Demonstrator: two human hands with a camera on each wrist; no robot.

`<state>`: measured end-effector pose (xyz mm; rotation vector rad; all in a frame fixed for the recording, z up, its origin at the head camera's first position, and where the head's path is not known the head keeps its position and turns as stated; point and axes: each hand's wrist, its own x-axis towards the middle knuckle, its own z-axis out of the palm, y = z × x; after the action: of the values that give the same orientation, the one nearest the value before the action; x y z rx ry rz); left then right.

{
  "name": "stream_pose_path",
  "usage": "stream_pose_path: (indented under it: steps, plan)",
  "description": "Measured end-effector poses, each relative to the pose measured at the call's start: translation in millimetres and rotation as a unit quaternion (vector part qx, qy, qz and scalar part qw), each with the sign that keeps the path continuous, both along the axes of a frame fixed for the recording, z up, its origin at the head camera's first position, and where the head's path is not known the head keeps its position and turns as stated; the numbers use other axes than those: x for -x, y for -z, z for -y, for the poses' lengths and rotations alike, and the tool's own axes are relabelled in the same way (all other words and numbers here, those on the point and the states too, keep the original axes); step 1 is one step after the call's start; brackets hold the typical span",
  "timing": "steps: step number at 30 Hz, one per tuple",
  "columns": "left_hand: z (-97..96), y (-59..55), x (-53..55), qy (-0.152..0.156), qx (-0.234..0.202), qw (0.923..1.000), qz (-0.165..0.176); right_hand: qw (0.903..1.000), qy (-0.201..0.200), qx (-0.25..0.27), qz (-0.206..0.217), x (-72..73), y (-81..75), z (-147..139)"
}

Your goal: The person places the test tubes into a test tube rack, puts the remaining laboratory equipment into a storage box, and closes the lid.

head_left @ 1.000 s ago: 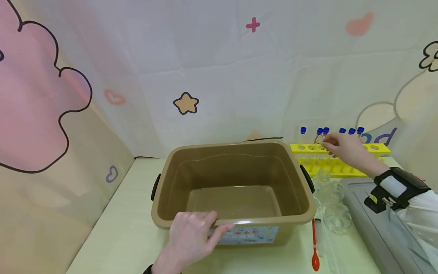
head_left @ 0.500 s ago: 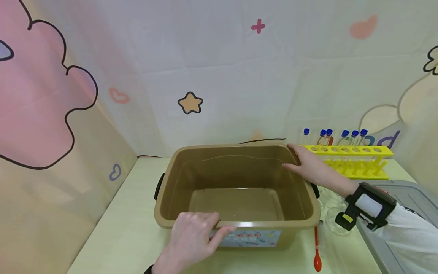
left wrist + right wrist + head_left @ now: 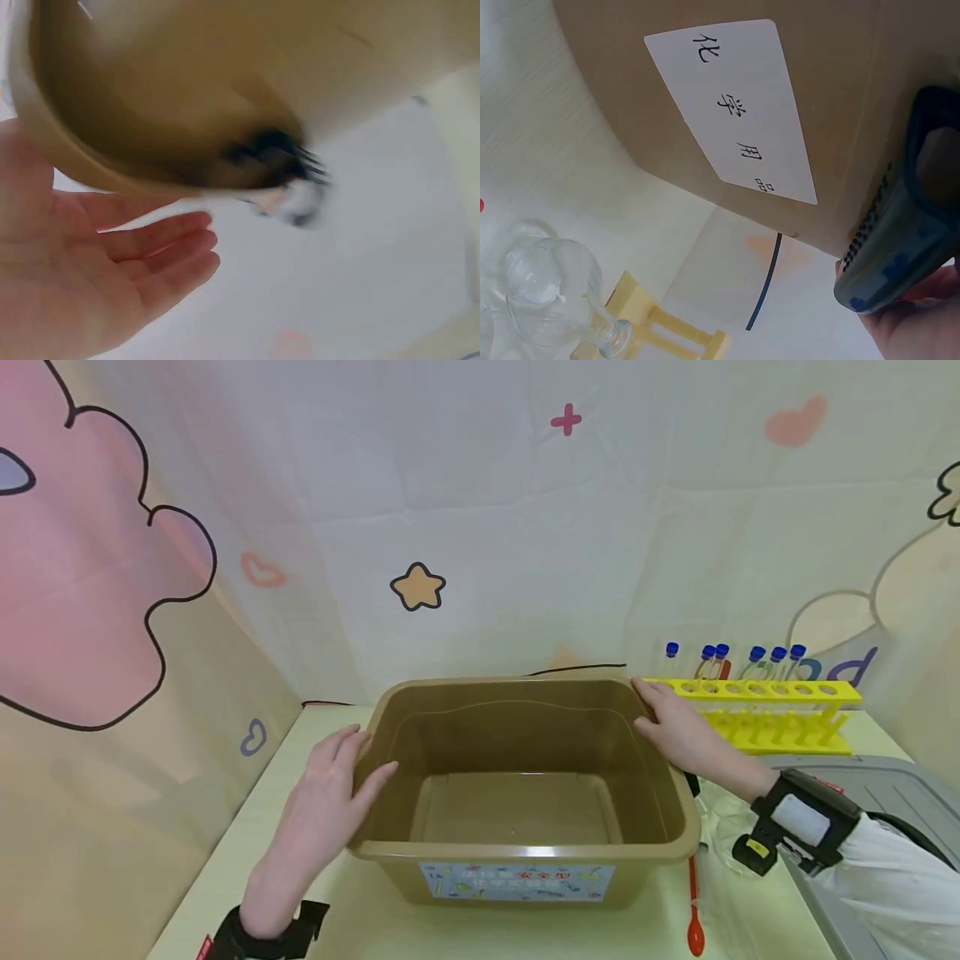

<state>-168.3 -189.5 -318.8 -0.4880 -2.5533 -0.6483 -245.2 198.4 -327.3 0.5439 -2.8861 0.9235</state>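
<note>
A brown plastic storage bin point(image 3: 517, 852) stands upright in the middle of the table, with nothing seen inside it. My left hand point(image 3: 322, 802) is at its left rim, fingers spread and nearly straight, thumb reaching over the inner side. In the left wrist view the fingers of the left hand point(image 3: 135, 255) extend below the rim, close to the blurred black handle point(image 3: 274, 154). My right hand point(image 3: 678, 727) grips the right rim near the back corner, thumb inside. The right wrist view shows part of the right hand point(image 3: 922, 319) behind the dark handle point(image 3: 892, 247).
A yellow rack point(image 3: 780, 743) with several blue-capped tubes point(image 3: 757, 653) stands at the back right. Clear glassware, including a flask point(image 3: 551, 289), lies beside the bin. A red spoon point(image 3: 695, 918) is at the front right, next to a grey lid point(image 3: 877, 777).
My right hand has left the tube rack and come onto the bin's right rim. My left hand has let go of the front rim and moved to the left rim.
</note>
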Motion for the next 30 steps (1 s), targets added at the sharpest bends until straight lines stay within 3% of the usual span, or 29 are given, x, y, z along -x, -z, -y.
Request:
stream_pose_path:
  steps: [3, 5, 7, 11, 21, 30]
  plan:
    - [15.0, 0.3, 14.5, -0.024, -0.013, 0.9917, 0.125, 1.0, 0.001, 0.003, 0.003, -1.4, 0.4, 0.4]
    - [19.6, 2.1, 22.4, -0.018, -0.015, 0.9846, 0.173, 1.0, -0.001, 0.004, 0.003, -2.1, 0.7, 0.7]
    - [20.5, 4.4, 27.4, -0.004, -0.017, 0.981, 0.193, 1.0, -0.001, 0.004, 0.001, -2.9, 0.6, 0.9]
    - [18.2, 8.0, 30.5, 0.01, -0.024, 0.9828, 0.183, 1.0, 0.001, 0.005, -0.003, -3.6, -0.6, 1.3]
    - [17.1, 8.8, 25.2, 0.013, -0.012, 0.9857, 0.167, 1.0, -0.002, -0.007, 0.001, -7.9, -1.2, 1.3]
    - [18.0, 8.9, 22.9, 0.012, -0.014, 0.9842, 0.176, 0.9999, -0.007, 0.007, -0.003, -10.4, 1.3, -1.2]
